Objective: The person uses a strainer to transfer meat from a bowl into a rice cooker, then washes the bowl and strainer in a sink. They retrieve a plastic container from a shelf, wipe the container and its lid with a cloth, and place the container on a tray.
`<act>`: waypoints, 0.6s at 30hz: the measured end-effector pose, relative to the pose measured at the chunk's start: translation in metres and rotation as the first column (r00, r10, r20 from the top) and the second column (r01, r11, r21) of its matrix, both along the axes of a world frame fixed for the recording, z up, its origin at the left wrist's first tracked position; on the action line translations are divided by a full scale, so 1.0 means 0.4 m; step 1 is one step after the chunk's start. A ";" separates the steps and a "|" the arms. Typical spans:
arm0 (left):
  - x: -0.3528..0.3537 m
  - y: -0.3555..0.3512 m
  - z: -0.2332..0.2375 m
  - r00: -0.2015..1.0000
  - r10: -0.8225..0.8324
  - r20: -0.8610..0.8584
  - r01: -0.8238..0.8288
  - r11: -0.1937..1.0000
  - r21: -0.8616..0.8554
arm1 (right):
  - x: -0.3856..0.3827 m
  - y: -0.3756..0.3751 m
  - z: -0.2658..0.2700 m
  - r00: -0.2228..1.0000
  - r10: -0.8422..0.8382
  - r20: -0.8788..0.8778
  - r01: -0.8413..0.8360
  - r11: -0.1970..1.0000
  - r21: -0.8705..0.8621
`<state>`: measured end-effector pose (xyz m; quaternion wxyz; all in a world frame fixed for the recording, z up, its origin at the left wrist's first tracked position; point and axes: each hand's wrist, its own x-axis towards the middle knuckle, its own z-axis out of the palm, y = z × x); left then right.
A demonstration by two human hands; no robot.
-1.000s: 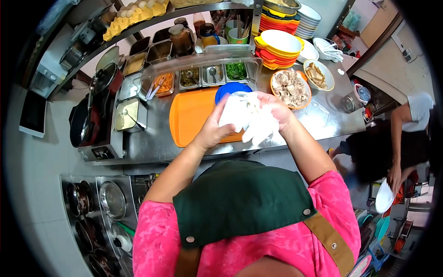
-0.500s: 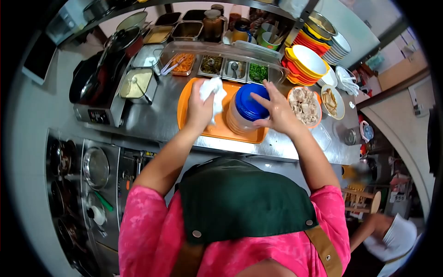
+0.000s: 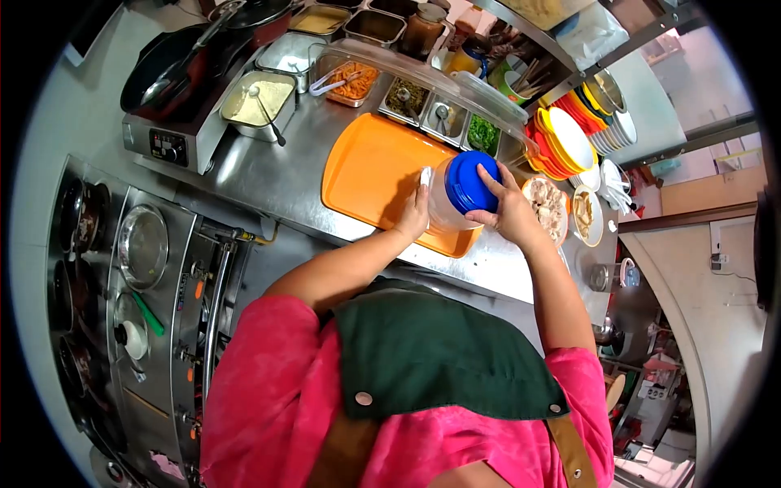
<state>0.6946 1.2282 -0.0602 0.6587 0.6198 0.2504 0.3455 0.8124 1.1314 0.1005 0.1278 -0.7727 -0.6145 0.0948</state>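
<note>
A clear plastic jar [image 3: 443,207] with a blue screw lid [image 3: 468,183] stands over the right part of the orange tray [image 3: 370,163]. My right hand [image 3: 512,211] grips the lid from the right, fingers curved over its top and thumb at its lower edge. Against the jar's left side, my left hand [image 3: 415,213] presses a white cloth or tissue [image 3: 425,176], most of which is hidden behind the fingers.
Behind the tray are tubs of shredded orange food [image 3: 354,81] and chopped greens [image 3: 482,134] beside a clear cover [image 3: 431,77]. Bowls of meat pieces [image 3: 545,207] and pale slices [image 3: 582,211] stand at right, near stacked bowls [image 3: 565,138]. A cooker [image 3: 171,146] is at left.
My left hand has moved right from above the tray to the jar's side with the white cloth. My right hand has closed onto the lid. The view has turned.
</note>
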 end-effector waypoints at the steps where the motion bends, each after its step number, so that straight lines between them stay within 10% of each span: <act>1: -0.003 -0.005 0.005 0.999 0.009 -0.038 -0.011 0.998 -0.067 | -0.007 -0.001 -0.005 0.999 -0.047 0.003 0.047 0.999 0.016; 3: 0.003 -0.020 0.019 0.993 -0.003 0.120 0.021 0.989 -0.145 | -0.020 0.002 -0.018 0.985 -0.126 0.115 0.117 0.990 0.084; 4: -0.008 -0.018 0.059 0.991 0.074 0.111 -0.109 0.929 0.354 | -0.028 0.015 -0.020 0.985 -0.125 0.115 0.116 0.990 0.085; 6: -0.012 -0.019 0.069 0.990 0.107 -0.098 -0.024 0.788 0.615 | -0.048 0.037 -0.034 0.930 -0.319 0.180 0.293 0.943 0.157; 8: -0.018 0.008 0.020 0.996 -0.062 -0.065 0.086 0.873 0.480 | -0.058 0.049 -0.043 0.885 -0.303 0.353 0.266 0.952 0.152; 12: -0.042 0.044 0.062 0.996 -0.087 -0.002 0.075 0.845 0.530 | 0.021 0.069 0.118 0.958 0.046 0.283 0.084 0.899 -0.429; 14: -0.028 0.066 0.076 0.998 -0.067 -0.021 0.068 0.833 0.550 | 0.126 0.074 0.092 0.888 0.348 0.301 -0.256 0.917 -0.305; 18: -0.016 0.089 0.115 0.992 -0.090 -0.086 0.123 0.818 0.562 | 0.163 0.080 0.043 0.955 0.293 0.037 -0.278 0.936 -0.217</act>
